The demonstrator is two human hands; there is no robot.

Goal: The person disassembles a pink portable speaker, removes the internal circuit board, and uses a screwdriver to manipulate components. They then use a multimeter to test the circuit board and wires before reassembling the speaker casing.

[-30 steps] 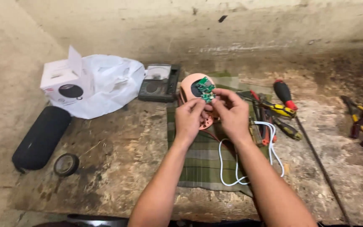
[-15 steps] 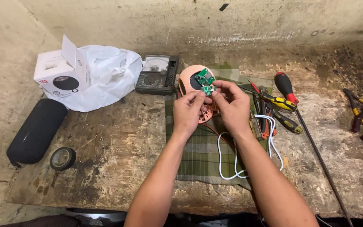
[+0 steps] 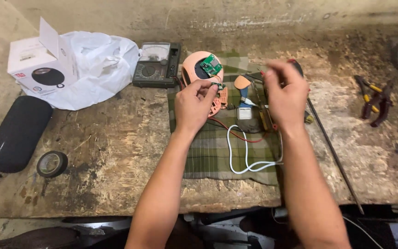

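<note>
The left hand (image 3: 194,103) is held palm-down over the green plaid cloth (image 3: 208,152), its forearm running up from the lower edge of the view. Its thumb and forefinger are pinched on a small green circuit board (image 3: 218,86), which is kept just in front of the pink round speaker shell (image 3: 202,69) at the cloth's far edge. A second green board (image 3: 211,65) is seen lying in that shell.

The right hand (image 3: 285,94) is raised to the right, above the screwdrivers (image 3: 266,117) on the cloth; it is blurred, the fingers loosely curled, and whether anything is gripped cannot be told. A white cable (image 3: 247,154) and a red wire (image 3: 229,131) are laid between the two wrists. An analogue multimeter (image 3: 155,65) is set just left of the shell.
</note>
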